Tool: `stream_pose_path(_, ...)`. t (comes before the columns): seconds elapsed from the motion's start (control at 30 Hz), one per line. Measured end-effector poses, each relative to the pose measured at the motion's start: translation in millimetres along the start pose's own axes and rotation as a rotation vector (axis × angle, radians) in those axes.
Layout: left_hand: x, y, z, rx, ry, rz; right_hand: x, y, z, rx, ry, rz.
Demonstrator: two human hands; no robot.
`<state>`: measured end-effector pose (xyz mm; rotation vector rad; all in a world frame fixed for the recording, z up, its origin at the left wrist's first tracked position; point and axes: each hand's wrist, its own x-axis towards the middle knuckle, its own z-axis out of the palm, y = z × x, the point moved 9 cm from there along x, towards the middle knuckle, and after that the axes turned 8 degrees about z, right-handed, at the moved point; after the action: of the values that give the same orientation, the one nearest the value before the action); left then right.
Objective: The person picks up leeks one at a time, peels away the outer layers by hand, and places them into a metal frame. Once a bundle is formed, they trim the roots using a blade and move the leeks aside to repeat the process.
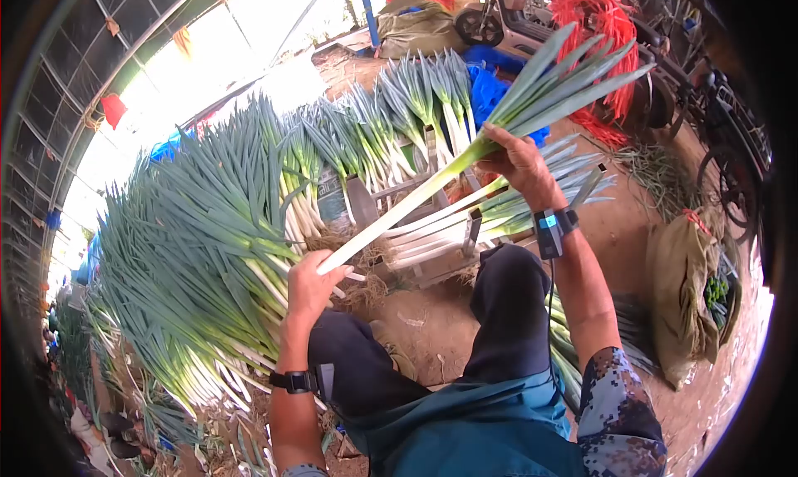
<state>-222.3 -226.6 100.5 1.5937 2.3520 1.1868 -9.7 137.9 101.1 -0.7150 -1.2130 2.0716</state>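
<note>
Long onion stalk [407,209] runs diagonally from centre towards upper right of frame. Left hand [312,282] closed round its white lower end; right hand [522,163] grasping it just below the leaf fan. Two-point hold presumably keeps the long shaft straight and the leaves from flopping.

Wooden-looking rack [361,201], centre, between the knees and the upper row: its uprights appear meant to keep the laid stalks [515,212] together and parallel. Large heap [195,202] at left, leaves mostly upward, within easy reach of the left hand. Bundles [411,98] stand in a row at upper centre.

Surface: bare brown ground [436,348], bits of debris. Room: gridded roof [75,65], upper left; red strands [619,28], upper right; sack [686,298], right. Lower left edge too dark and warped to read confidently
</note>
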Motion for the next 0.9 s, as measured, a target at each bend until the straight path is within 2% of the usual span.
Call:
stream_pose_path(0.1,22.7,-19.2,21.0,-0.133,-0.138,-0.096,21.9,1.8,-43.0,-0.027,0.139,-0.019)
stream_pose_path(0.23,48.4,-61.9,51.7,-0.099,-0.057,0.009,56.3,15.1,-99.6,-0.032,0.270,0.014)
stream_pose_path(0.27,60.1,-68.2,66.6,-0.114,-0.096,-0.088,65.1,22.4,-109.0,0.015,0.167,-0.023)
stream_pose_path(0.3,66.4,-74.1,80.4,-0.126,-0.143,-0.191,76.0,32.9,-122.8,-0.013,0.174,-0.048)
stream_pose_path(0.33,74.7,-82.2,95.8,-0.131,-0.156,-0.239,81.1,37.8,-126.1,0.033,0.090,-0.097)
stream_pose_path(0.43,100.2,-94.5,128.9,0.139,-0.183,-0.077,93.2,57.3,-145.1,0.158,0.102,-0.063)
stream_pose_path(0.47,104.6,-92.5,136.0,0.138,-0.163,-0.015,99.5,66.1,-158.1,0.182,0.122,-0.048)
stream_pose_path(0.57,113.3,-98.4,154.2,0.087,-0.152,-0.002,115.2,95.6,-186.7,0.226,0.176,0.020)
stream_pose_path(0.77,117.0,-107.0,168.7,0.209,-0.391,-0.233,137.8,130.2,-248.0,0.146,0.302,0.084)
stream_pose_path(0.9,105.0,-117.1,162.8,0.313,-0.357,-0.247,143.1,138.6,-254.0,0.168,0.300,0.032)
